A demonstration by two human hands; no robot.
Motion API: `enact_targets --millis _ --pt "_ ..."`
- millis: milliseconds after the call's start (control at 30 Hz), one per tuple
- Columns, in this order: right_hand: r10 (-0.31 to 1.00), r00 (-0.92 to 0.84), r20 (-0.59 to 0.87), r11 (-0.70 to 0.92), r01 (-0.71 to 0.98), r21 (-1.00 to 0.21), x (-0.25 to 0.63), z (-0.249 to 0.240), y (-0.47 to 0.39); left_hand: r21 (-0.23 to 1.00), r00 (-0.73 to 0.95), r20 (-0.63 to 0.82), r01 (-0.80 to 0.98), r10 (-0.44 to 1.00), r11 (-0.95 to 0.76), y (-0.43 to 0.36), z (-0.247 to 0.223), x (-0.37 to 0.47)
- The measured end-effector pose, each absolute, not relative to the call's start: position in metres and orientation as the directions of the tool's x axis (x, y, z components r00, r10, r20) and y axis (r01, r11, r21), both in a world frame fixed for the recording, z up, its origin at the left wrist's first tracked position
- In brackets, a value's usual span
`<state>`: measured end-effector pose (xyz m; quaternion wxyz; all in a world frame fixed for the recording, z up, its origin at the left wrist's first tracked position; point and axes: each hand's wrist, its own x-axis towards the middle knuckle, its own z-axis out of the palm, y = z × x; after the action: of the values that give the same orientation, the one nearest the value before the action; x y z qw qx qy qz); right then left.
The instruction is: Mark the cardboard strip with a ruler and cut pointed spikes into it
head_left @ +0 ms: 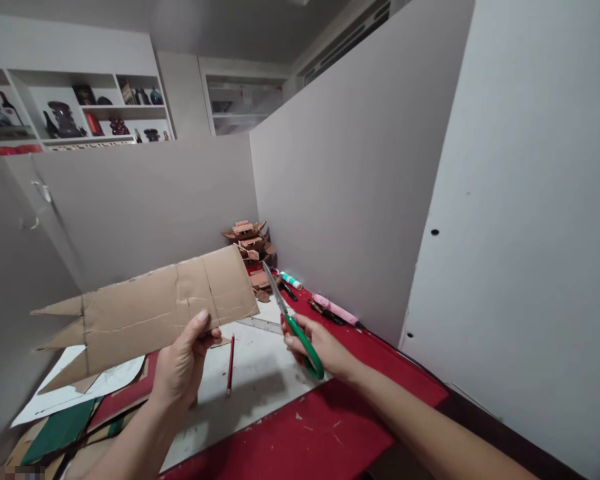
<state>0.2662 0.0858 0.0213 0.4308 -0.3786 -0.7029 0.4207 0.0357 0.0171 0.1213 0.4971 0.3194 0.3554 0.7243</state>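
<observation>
The left hand [177, 365] pinches the near edge of a cardboard strip [140, 307] between thumb and fingers, holding it up above the table's left side; the right hand [323, 347] is curled around the green handle of the scissors [300, 335], blades pointing far and apart from the strip. Judging by its shape, the strip's left end is already cut into three points, while the dark lines drawn across its right part look uncut. Below, a red pencil [231, 367] lies on a white board [250, 400], with a metal ruler [264, 325] farther off. Near left are white paper [120, 380] and green card [60, 430]; right, a pink glue gun [336, 309]; in the far corner, stacked brown models [250, 243], seemingly finished boats
</observation>
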Motion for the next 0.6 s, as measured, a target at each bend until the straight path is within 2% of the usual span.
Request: enact_targets --millis 267,433,600 --pt "0.696 -0.573 0.433 0.561 0.059 -0.825 0.231 0.046 0.075 0.72 -0.419 0.28 -0.503 0.864 -0.478 0.033 0.174 0.057" --pt "0.642 -0.601 0.476 0.622 0.044 -0.782 0.219 0.061 0.086 0.682 -0.487 0.31 -0.485 0.817 -0.548 0.049 0.181 0.059" --pt "0.632 -0.592 0.5 0.624 0.006 -0.781 0.215 0.053 0.1 0.665 -0.565 0.329 -0.43 0.757 -0.61 0.067 0.175 0.057"
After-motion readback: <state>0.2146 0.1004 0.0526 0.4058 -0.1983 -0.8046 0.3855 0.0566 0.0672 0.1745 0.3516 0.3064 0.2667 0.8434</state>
